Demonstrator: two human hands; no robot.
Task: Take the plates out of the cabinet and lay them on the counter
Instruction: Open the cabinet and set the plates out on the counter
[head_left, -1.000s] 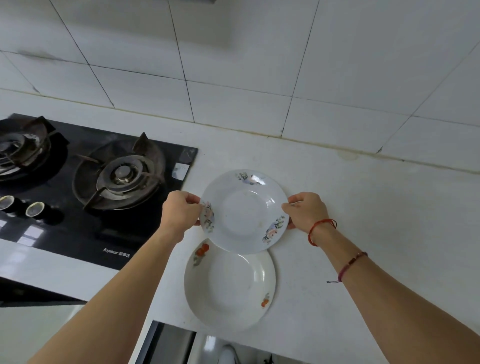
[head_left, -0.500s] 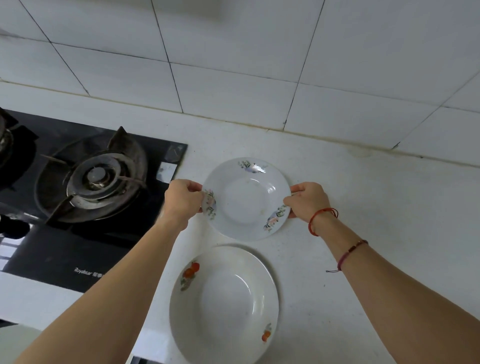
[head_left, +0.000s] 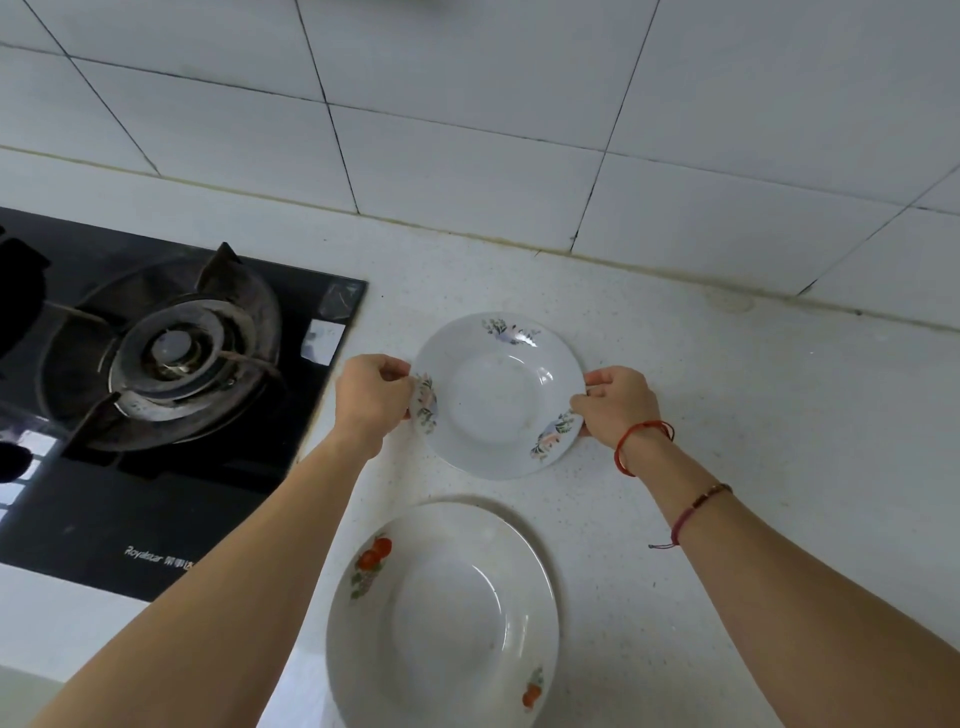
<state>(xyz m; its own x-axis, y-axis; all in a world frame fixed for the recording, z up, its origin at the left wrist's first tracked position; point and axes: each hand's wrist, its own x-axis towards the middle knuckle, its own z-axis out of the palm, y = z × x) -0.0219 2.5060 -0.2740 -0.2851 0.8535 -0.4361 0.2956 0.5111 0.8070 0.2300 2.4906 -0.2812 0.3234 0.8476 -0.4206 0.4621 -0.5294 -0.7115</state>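
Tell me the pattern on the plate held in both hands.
White round plate with three pink-and-green floral sprigs on its rim, clearest in the head view.

I am looking down at a home kitchen. I can tell because there is a black gas stove (head_left: 156, 395) with a burner (head_left: 174, 358) set into a white counter (head_left: 753, 415). The wall (head_left: 467, 104) behind is white tiles. Two flowered plates (head_left: 498, 395) are here too.

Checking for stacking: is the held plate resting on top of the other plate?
No, the held plate, gripped by the left hand and right hand, sits beyond the fruit-patterned plate, counter showing between them.
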